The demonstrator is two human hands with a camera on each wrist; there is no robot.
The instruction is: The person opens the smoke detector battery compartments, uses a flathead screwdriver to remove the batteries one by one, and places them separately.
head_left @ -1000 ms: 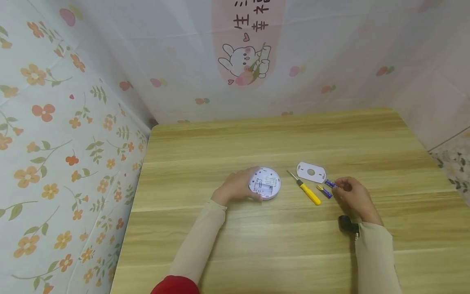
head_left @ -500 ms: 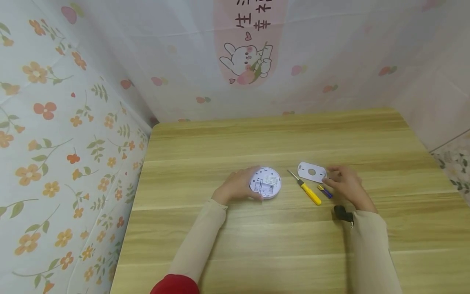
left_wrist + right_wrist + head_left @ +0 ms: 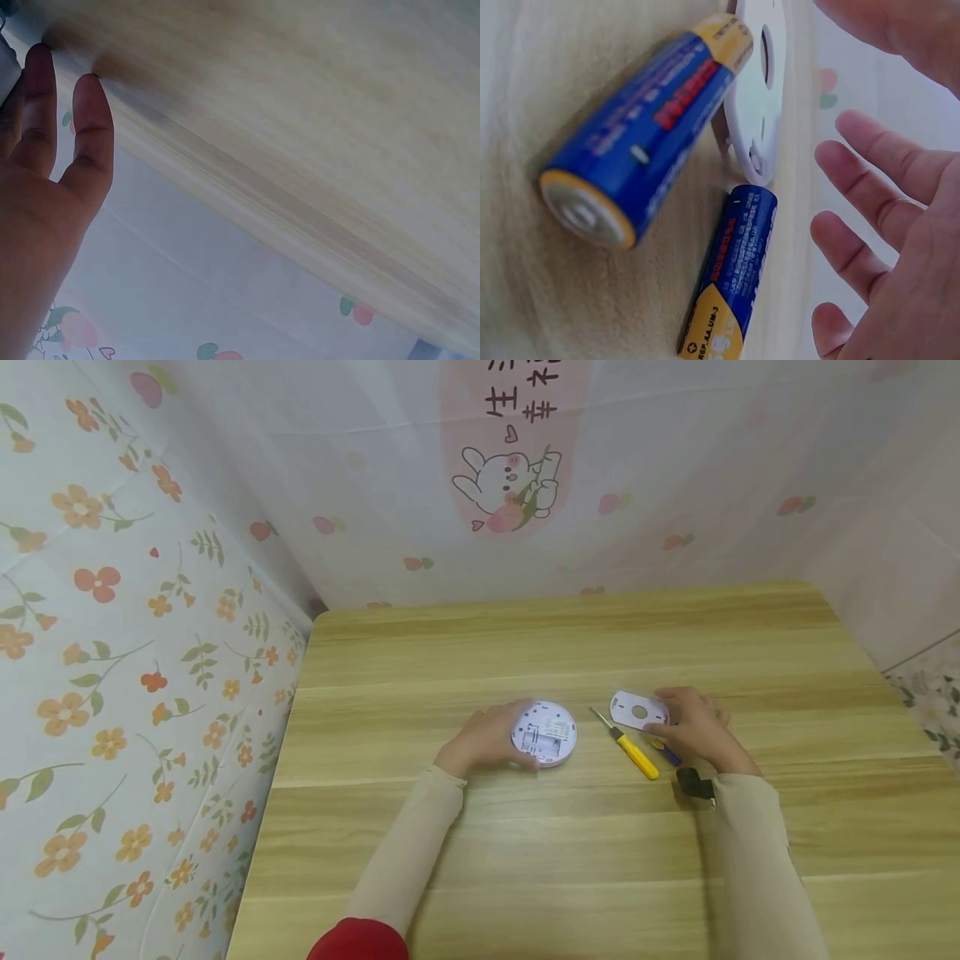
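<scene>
My left hand grips the left side of a round white device, its thumb at the near edge and fingers at the far edge. The device lies back up, showing a bare battery compartment. In the left wrist view, only a sliver of the device shows beside the fingers. My right hand hovers with spread fingers around the right end of a white oval plate with a round hole. Two blue-and-yellow AA batteries, a nearer one and a farther one, lie beside the plate; the hand partly covers them in the head view.
A yellow-handled screwdriver lies between the device and the plate. All of it rests on a wooden table, with patterned cloth behind and to the left. A black wrist camera sits at my right sleeve.
My right hand has moved up and left from the batteries to the right end of the oval plate. The left hand and the device have stayed put.
</scene>
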